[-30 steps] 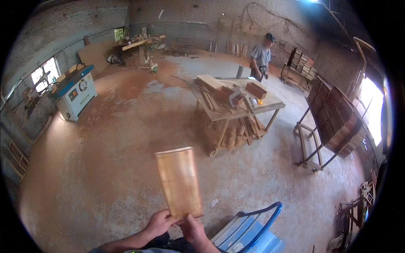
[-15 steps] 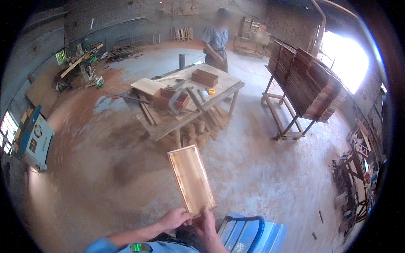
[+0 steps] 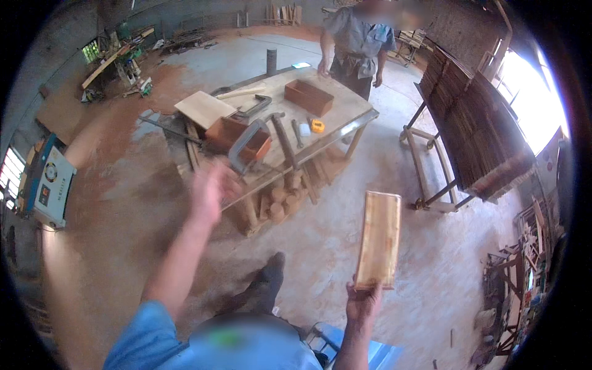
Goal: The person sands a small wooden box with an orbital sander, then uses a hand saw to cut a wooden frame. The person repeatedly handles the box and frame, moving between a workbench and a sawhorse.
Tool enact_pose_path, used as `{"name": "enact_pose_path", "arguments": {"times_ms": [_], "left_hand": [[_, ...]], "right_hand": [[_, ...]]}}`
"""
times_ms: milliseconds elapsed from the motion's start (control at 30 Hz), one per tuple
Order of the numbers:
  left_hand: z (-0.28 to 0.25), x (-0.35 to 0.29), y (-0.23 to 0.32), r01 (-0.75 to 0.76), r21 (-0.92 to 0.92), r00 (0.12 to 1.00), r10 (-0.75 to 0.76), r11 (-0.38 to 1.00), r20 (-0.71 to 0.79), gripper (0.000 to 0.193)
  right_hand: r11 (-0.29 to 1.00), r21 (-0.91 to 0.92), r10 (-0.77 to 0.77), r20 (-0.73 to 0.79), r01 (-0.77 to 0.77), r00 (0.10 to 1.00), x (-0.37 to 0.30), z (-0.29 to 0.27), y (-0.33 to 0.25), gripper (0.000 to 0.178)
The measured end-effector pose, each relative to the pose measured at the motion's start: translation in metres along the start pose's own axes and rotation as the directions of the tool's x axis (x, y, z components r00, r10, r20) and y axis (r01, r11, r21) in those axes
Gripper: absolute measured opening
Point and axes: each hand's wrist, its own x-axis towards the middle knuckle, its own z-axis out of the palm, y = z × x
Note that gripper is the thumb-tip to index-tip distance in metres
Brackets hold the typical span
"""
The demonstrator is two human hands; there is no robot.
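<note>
My right hand [image 3: 364, 302] grips a shallow wooden tray [image 3: 378, 240] by its near short end. The tray is pale inside, with raised reddish-brown edges, and stands up away from me. Ahead on the left, my left hand [image 3: 213, 191] reaches toward the near edge of the workbench [image 3: 361, 98]. Its fingers are blurred but look stretched out, with nothing seen in them. Just beyond it are a reddish-brown wooden box [image 3: 225, 131] and a grey clamp [image 3: 246, 145] across it. A hammer [image 3: 283, 139] lies to their right.
A second brown box [image 3: 308, 97], a yellow tape measure [image 3: 317, 126] and a pale board [image 3: 205, 108] lie on the bench. A person [image 3: 357, 46] stands behind it. Stacked boards [image 3: 472, 123] fill a wheeled rack at right. A blue chair [image 3: 382, 354] is beside me.
My left hand has let go of the tray and swung forward toward the bench. My right hand has carried the tray to the right. The bench appears closer, and the person behind it has straightened up.
</note>
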Motion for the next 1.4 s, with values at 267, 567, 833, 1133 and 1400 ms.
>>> {"name": "enact_pose_path", "arguments": {"times_ms": [267, 567, 833, 1133, 1400], "left_hand": [[0.058, 0.179, -0.071, 0.159, 0.118, 0.978, -0.140, 0.980, -0.154, 0.014], [0.191, 0.237, -0.240, 0.396, 0.392, 0.850, -0.493, 0.831, 0.187, 0.030], [0.291, 0.396, -0.281, 0.484, -0.033, 0.852, -0.479, 0.874, -0.210, 0.041], [0.255, 0.477, -0.296, 0.097, -0.431, 0.831, -0.311, 0.897, -0.461, 0.101], [0.113, 0.549, -0.277, 0.001, -0.198, 0.660, -0.149, 0.980, -0.736, 0.094]], "right_hand": [[0.983, -0.181, -0.088, -0.350, 0.025, 0.933, 0.151, -0.007, -0.037, 0.041], [0.939, -0.321, -0.005, -0.368, -0.122, 0.930, 0.297, 0.031, -0.051, 0.040], [0.866, -0.440, 0.180, -0.171, -0.239, 0.969, 0.490, 0.041, -0.132, 0.040], [0.812, -0.552, 0.238, 0.016, -0.190, 0.971, 0.619, 0.062, -0.211, 0.036], [-0.047, -0.857, 0.242, 0.488, 0.512, 0.839, 0.719, -0.013, -0.183, 0.046]]}}
